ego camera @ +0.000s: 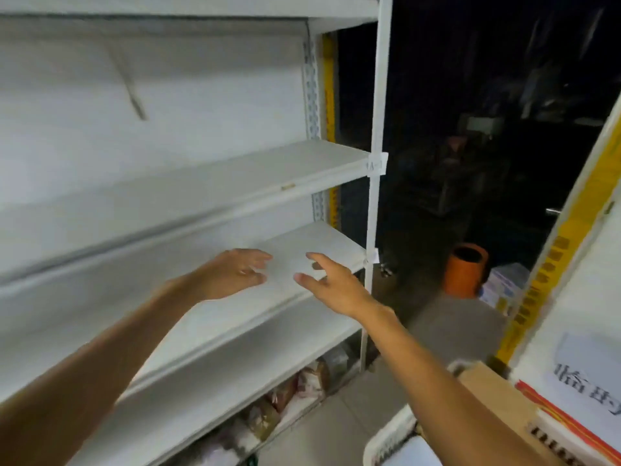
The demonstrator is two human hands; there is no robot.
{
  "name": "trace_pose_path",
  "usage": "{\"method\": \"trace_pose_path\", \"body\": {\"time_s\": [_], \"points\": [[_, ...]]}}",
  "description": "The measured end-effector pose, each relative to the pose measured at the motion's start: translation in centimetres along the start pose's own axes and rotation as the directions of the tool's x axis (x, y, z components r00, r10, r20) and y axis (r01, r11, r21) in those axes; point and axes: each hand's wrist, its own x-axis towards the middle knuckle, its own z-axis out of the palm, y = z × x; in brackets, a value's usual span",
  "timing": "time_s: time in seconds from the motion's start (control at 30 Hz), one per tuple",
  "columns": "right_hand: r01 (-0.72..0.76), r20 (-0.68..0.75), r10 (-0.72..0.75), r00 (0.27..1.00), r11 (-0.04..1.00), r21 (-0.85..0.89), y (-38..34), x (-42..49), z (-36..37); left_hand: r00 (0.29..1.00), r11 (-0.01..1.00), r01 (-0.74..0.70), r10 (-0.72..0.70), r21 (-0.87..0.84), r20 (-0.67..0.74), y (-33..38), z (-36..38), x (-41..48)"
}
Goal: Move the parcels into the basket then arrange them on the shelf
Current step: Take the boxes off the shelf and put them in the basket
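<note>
Smooth white metal shelf [322, 243] at frame centre, left hand [232, 272] and right hand [331, 285] spread open above it, nothing held, white slotted basket [391, 438] seen lower right

both hands [232, 274] [331, 284] outstretched, fingers spread.

Two bare hands, left hand [235, 274] and right hand [332, 284], are showing, one white basket [396, 438], one orange bin [465, 270], one brown cardboard parcel [497, 401].

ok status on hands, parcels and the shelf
Left hand and right hand open, empty, over the middle shelf. Parcels in the basket at lower right. Nothing blocking the shelf.
</note>
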Motion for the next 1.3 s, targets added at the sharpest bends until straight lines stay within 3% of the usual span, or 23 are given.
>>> {"method": "trace_pose_path", "body": {"time_s": [0.2, 0.4, 0.53, 0.67, 0.97, 1.3], "points": [[0.337, 0.061, -0.334, 0.94, 0.94, -0.045, -15.1, 5.7, 6.3, 0.927, 0.981, 0.125, -0.062, 0.148, -0.37, -6.6, -13.5, -9.5], [0.537, 0.255, -0.506, 0.824, 0.841, -0.066, -28.6, 9.6, 16.6, 0.823, 0.914, 0.339, -0.174, 0.221, -0.542, -15.6, -22.8, -21.3], [0.493, 0.399, -0.456, 0.795, 0.87, 0.013, -35.7, 10.3, 24.5, 0.743, 0.843, 0.51, -0.332, 0.169, -0.581, -20.4, -26.3, -27.9], [0.549, 0.491, -0.478, 0.728, 0.836, -0.001, -40.4, 10.8, 31.5, 0.694, 0.824, 0.566, -0.468, 0.012, -0.548, -23.8, -27.9, -31.6], [0.643, 0.593, -0.553, 0.585, 0.762, 0.076, -45.5, 16.2, 43.3, 0.558, 0.771, 0.634, -0.507, -0.057, -0.658, -30.2, -31.7, -36.5], [0.611, 0.629, -0.57, 0.529, 0.77, 0.184, -51.0, 25.4, 51.1, 0.382, 0.671, 0.711, -0.621, -0.212, -0.685, -39.4, -37.4, -36.3]]}}
